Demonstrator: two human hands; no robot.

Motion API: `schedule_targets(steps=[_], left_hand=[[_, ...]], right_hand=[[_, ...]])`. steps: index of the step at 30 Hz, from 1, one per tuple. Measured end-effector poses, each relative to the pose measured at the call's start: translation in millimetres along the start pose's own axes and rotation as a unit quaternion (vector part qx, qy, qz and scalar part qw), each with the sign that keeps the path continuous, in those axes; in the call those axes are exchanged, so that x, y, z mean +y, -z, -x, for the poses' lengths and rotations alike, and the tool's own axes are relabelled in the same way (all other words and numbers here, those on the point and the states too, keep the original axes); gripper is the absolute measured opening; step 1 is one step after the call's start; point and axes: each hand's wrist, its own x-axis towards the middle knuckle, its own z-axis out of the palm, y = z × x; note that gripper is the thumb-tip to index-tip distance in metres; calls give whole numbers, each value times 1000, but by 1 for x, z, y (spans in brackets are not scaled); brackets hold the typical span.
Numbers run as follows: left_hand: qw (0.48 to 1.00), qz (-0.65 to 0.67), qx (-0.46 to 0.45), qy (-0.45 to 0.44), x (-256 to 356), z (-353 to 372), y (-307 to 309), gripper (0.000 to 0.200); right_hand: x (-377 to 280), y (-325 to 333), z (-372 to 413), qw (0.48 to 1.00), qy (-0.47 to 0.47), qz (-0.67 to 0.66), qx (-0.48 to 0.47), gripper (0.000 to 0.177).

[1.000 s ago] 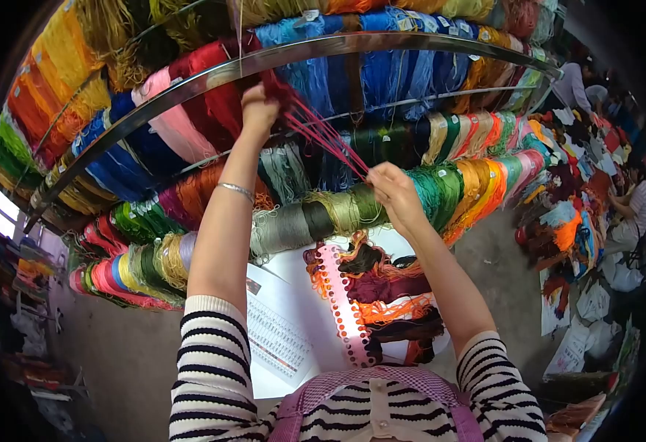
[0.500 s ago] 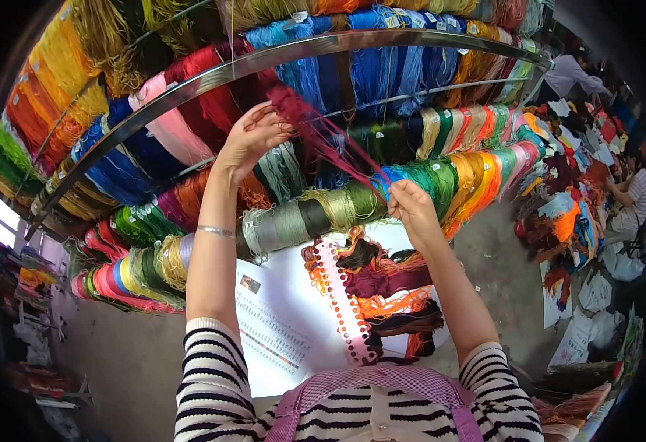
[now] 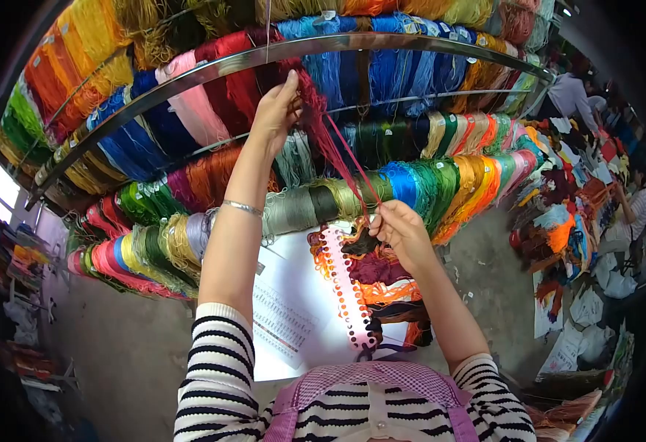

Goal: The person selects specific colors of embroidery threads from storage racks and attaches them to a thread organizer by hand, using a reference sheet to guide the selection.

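Note:
Dark red thread [image 3: 332, 144] hangs from the upper rack and runs down in thin strands. Up by the metal bar, my left hand [image 3: 279, 110] is beside the thread's upper part, its fingers curled; whether they grip strands is hard to see. My right hand [image 3: 400, 227] pinches the lower ends of the strands, in front of the lower roll of skeins. Beneath it lies a pink punched card [image 3: 346, 295] with orange, maroon, black and white threads tied through its holes. Left of the card is a white printed sheet [image 3: 282, 313].
A curved metal bar [image 3: 227, 65] crosses above, with racks of colourful skeins [image 3: 323, 81] behind it. The lower roll of skeins [image 3: 290, 211] spans the middle. At the right, seated people [image 3: 636, 210] are near a heap of threads [image 3: 558, 221] and white bags.
My left hand has moved up and right, its fingers more curled. My right hand has moved down and slightly left with the strand ends. The view has shifted slightly.

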Motion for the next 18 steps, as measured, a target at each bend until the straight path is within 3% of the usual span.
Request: schedule_targets(steps=[2,3,5,7,10,13,15,18], left_hand=[[976,113,-180,37,6,-2,-2,30],[976,110,-182,35,6,3,-2,30],[990,-14,-139,-11,-1,26,2,22],[989,-52,-130,-46,-27,50,22,24],[998,25,-40,42,-37,122,52,23],[996,45,41,59,-60,189,89,24],[995,32,58,70,-65,231,113,23],[990,61,50,116,-48,282,142,22]], right_hand=[[2,-1,10,1000,-8,3,10,11],[5,2,15,1000,-6,0,9,11],[14,15,26,999,-29,7,37,11],[17,28,38,999,-26,6,46,10],[15,49,61,994,-37,63,77,13],[6,44,82,989,-69,108,76,13],[11,41,88,971,-94,206,74,14],[32,28,86,972,-59,225,-10,20]])
